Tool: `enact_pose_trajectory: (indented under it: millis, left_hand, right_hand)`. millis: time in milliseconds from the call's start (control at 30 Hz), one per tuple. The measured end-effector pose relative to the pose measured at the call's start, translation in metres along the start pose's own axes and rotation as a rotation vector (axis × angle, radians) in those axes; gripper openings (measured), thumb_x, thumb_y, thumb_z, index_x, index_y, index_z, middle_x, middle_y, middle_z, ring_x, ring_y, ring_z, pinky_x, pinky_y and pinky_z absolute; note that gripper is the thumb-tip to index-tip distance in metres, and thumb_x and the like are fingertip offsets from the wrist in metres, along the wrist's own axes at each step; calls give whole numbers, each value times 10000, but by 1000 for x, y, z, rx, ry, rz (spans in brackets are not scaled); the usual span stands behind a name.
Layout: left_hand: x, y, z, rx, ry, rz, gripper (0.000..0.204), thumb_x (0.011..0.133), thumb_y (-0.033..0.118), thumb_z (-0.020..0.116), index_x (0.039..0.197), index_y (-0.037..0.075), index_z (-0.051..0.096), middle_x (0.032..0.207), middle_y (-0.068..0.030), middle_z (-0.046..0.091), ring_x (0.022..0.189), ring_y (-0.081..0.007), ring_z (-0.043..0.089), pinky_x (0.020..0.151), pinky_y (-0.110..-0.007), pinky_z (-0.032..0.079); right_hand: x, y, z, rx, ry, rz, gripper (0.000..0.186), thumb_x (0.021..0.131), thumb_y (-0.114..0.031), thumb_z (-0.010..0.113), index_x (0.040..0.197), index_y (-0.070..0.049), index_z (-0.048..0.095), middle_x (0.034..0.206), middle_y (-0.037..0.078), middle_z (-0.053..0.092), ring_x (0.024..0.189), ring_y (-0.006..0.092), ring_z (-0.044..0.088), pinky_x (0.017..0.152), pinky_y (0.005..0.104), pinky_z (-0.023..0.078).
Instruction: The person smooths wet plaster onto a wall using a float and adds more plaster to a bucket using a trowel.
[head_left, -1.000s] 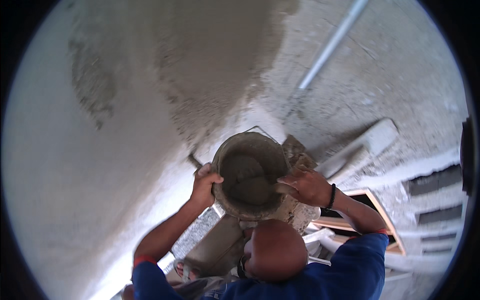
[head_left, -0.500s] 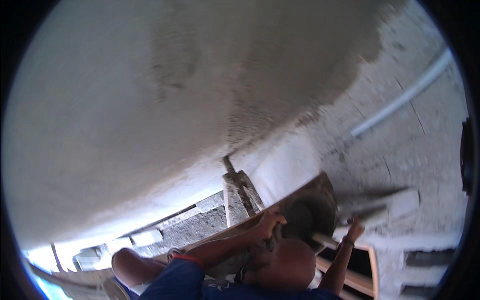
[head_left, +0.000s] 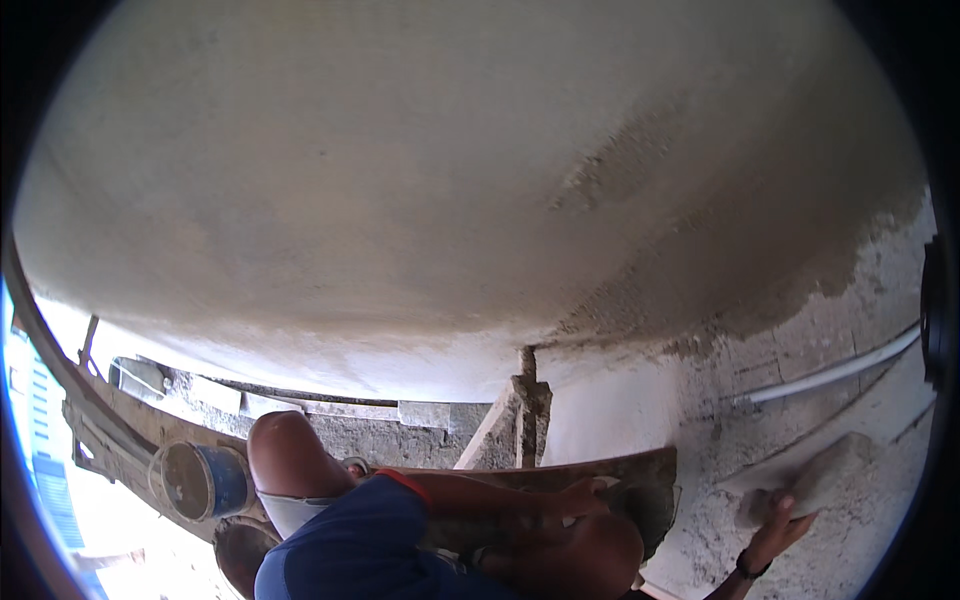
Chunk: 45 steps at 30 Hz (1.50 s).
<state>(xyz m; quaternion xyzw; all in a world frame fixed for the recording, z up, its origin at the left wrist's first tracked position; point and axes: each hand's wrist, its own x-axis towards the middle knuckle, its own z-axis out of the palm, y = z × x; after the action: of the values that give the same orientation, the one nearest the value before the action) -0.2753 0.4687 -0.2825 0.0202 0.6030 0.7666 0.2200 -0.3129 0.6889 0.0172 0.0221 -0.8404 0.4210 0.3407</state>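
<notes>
My right hand (head_left: 778,532), with a dark band at the wrist, is closed at the lower right around a grey plastering float (head_left: 835,478). Its broad face is slightly blurred and lies close to the rough wall; whether they touch I cannot tell. My left hand (head_left: 582,496) reaches across to the right with its fingers curled. A small pale bit shows at the fingers, but what they grip is mostly hidden. Just beyond it is a dark trough (head_left: 648,508) with grey mortar inside. Fresh, darker plaster (head_left: 740,240) covers part of the wall, with rough ridges in it.
A white pipe (head_left: 835,372) runs along the unplastered wall at the right. A wooden prop (head_left: 530,415) stands at the wall's foot. On the left, a blue bucket (head_left: 228,482) lies near a brown round container (head_left: 243,550) on the planks (head_left: 130,420).
The view has turned, so the wall and pipe sit differently. My right hand has moved away from the trough with the float, out to the right. My left hand stays near the trough.
</notes>
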Motion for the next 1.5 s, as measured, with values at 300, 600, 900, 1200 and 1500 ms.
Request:
enact_pose_trajectory:
  millis: [300,600,900,1200,1500]
  left_hand:
    - [-19,34,-28,-78,-113,-93,238,828,203,714,931,28,592,679,-6,551,586,-80,505,514,-266,385]
    - [-26,19,-29,-288,-97,-153,157,825,176,697,848,56,598,722,-18,542,628,-93,511,550,-261,394]
    - [-30,3,-58,-267,-5,-150,170,821,177,699,862,60,583,696,-14,540,591,-95,507,516,-264,383]
    - [-24,-22,-78,-264,117,-88,186,816,179,701,876,63,568,670,-10,539,554,-96,502,483,-268,372]
    - [-15,-58,-92,4,351,218,203,811,180,702,890,67,553,644,-6,537,517,-98,498,450,-271,361]
  right_hand:
    - [-17,-98,203,704,-503,153,446,838,-135,638,1223,-5,457,834,28,563,644,76,528,554,240,450]
    - [-105,-153,350,566,-781,-364,548,865,-260,669,1202,51,370,897,307,635,800,435,672,676,473,555]
    - [-147,-130,463,548,-661,-260,551,868,-242,677,1223,36,361,984,294,621,911,416,652,770,448,526]
    - [-80,-195,439,720,-397,-272,534,887,-295,651,1186,63,391,934,289,639,844,407,664,739,473,531]
    - [86,-237,340,1256,-189,313,207,928,-199,575,1008,-32,485,690,7,493,533,91,492,422,249,432]
